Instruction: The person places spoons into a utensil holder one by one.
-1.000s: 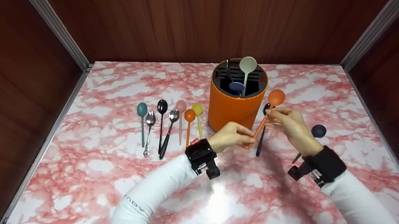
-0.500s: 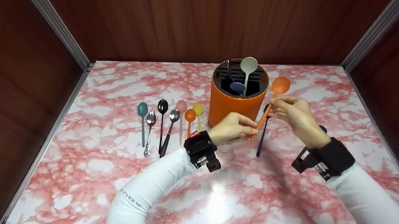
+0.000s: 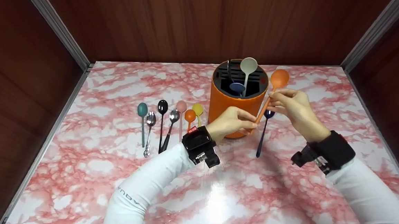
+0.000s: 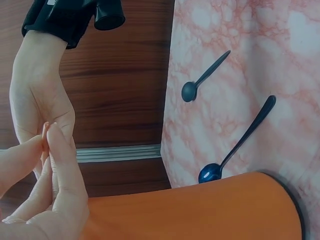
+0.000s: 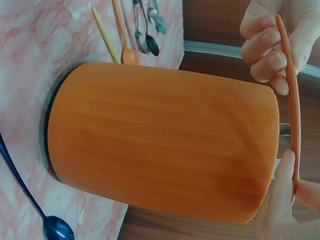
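An orange spoon [image 3: 279,78] is held slantwise in the air at the right side of the orange utensil holder [image 3: 227,103], bowl end up. My right hand [image 3: 298,109] pinches its handle just below the bowl. Lower down, my left hand [image 3: 231,122] pinches the handle's tail end between thumb and fingers. In the right wrist view the spoon [image 5: 292,107] appears edge-on beside the holder's top rim. A cream spoon [image 3: 248,66], a blue spoon [image 3: 237,87] and a dark thin handle stand in the holder's black slotted insert. A dark blue spoon [image 3: 262,136] lies on the table beneath my hands.
Left of the holder lies a row of several spoons, among them teal [image 3: 142,109], black [image 3: 162,106], pink [image 3: 181,106], orange [image 3: 190,115] and yellow [image 3: 197,109]. Another dark spoon [image 4: 189,92] shows in the left wrist view. Wood panels [image 3: 177,24] enclose the marbled table.
Both hands have lifted the orange spoon higher, away from the table and up along the holder's right side. Their pinch on it stays. The right arm now covers the dark spoon at right.
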### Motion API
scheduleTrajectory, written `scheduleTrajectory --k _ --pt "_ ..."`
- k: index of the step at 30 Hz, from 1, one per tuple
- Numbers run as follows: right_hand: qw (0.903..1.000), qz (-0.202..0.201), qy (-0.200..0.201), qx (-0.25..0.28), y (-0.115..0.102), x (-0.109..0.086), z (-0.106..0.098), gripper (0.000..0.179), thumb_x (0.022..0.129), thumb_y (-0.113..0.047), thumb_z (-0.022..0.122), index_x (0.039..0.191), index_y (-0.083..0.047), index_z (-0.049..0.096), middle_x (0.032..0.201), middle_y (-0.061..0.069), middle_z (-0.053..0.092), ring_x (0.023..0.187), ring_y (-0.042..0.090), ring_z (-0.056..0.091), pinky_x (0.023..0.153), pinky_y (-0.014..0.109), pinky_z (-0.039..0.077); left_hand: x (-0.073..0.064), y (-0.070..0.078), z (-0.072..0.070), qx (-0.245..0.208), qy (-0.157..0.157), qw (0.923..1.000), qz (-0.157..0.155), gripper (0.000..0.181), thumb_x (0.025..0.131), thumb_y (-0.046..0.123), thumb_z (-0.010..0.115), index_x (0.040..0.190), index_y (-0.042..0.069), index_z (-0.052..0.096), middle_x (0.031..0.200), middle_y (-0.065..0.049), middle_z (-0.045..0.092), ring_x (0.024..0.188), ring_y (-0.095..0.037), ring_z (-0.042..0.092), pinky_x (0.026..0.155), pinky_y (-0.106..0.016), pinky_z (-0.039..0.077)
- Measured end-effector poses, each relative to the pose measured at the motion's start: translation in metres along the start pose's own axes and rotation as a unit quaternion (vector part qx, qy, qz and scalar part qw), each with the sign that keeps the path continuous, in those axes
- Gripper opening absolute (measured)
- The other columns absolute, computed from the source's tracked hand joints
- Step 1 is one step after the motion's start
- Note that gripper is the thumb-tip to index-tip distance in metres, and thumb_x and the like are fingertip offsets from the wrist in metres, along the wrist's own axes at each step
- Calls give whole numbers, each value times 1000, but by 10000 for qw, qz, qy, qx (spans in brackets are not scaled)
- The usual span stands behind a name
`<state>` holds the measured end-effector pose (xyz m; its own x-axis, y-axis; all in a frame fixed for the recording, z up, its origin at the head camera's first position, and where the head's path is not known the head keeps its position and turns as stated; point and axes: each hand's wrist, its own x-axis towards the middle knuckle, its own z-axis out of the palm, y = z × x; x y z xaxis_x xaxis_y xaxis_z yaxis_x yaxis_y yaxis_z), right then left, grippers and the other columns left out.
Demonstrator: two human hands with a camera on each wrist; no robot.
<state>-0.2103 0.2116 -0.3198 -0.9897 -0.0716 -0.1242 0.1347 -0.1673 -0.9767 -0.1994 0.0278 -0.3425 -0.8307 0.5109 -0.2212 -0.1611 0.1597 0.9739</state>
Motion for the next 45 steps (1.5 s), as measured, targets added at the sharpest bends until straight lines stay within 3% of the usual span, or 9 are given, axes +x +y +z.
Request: scheduleTrajectory --k 8,15,24,28,32,45 --pt "9995 -163 -145 240 -8 2 3 6 86 -5 62 87 1 61 79 6 64 68 14 66 70 24 60 1 5 -2 93 137 9998 148 26 86 -3 60 111 -11 61 107 -27 64 67 -9 60 71 -24 59" --pt "9992 -189 -69 349 -16 4 7 3 86 -4 63 84 -2 63 78 5 64 67 15 66 68 23 59 -1 7 -2 -38 444 9983 365 25 85 -1 61 109 -9 62 81 -10 64 63 -6 57 71 -23 59" --pt "9979 -410 -49 503 -25 7 9 8 86 -2 61 79 -5 64 76 4 65 67 14 64 68 24 60 -1 6 -1 -356 1007 9929 523 22 84 0 63 105 -7 65 76 -7 64 61 -5 57 68 -22 58" --pt "9971 -534 -56 544 -29 8 9 7 86 -1 61 80 -5 63 76 4 65 66 14 64 66 24 60 -3 4 -1 -477 1173 9905 537 22 84 1 63 104 -7 66 82 -12 68 61 -6 57 68 -23 58" --pt "9955 -575 -19 752 -33 10 10 3 82 0 65 81 -1 62 76 6 65 65 16 65 66 26 60 -5 3 -3 -482 1197 9901 548 22 85 2 63 105 -7 65 94 -20 68 61 -6 57 68 -23 58" --pt "9919 -851 311 895 -41 16 8 12 78 -5 72 84 -1 62 77 6 64 66 16 64 62 24 59 -8 -9 -8 -394 1090 9915 597 22 86 3 62 105 -8 64 96 -21 68 59 -5 58 64 -22 58"
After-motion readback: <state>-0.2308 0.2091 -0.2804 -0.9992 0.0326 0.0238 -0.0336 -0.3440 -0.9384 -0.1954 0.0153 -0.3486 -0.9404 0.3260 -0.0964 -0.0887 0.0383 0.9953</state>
